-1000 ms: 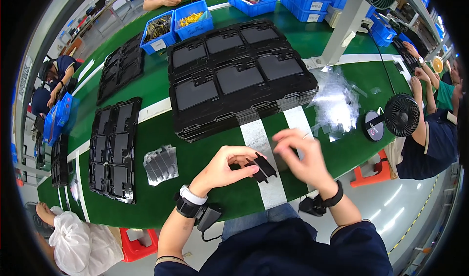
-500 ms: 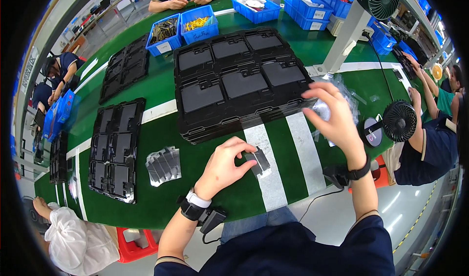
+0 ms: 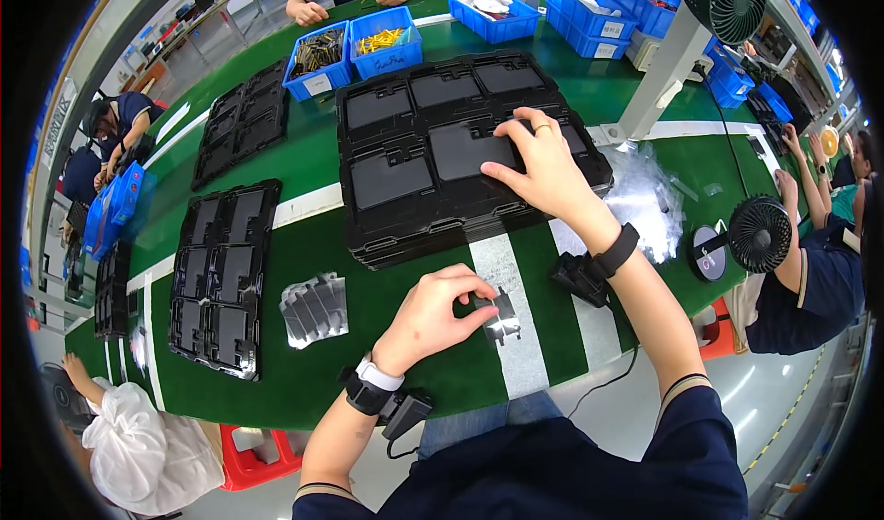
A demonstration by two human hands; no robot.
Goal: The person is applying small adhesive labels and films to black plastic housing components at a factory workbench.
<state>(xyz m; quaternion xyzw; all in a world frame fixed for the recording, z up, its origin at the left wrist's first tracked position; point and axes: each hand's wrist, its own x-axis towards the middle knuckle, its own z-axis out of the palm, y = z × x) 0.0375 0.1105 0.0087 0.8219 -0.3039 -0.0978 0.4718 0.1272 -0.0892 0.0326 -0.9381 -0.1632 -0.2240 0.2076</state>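
Observation:
My left hand (image 3: pixel 426 321) pinches a small sheet of dark film strips with shiny clear edges (image 3: pixel 503 321) between thumb and fingers, above a white stripe on the table. My right hand (image 3: pixel 545 166) is over a stack of black plastic trays (image 3: pixel 382 244), thumb and fingers apart. Its fingertips are at a flat dark rectangular panel (image 3: pixel 460 152) in the near middle compartment; whether they press on it cannot be made out. More dark panels (image 3: pixel 392 178) lie in the other compartments. Left of my left hand lies another sheet of dark film strips (image 3: pixel 314 310).
Black trays (image 3: pixel 224 276) lie on the left of the green table. Blue bins (image 3: pixel 384 43) with yellow and dark parts stand behind the stack. Clear plastic film (image 3: pixel 645 202), a small fan (image 3: pixel 760 234) and a metal post (image 3: pixel 665 83) are on the right. Co-workers sit around.
My right hand has moved left and forward, from beside the clear film to over the tray stack. My left hand keeps the film strips pinched, shifting only slightly.

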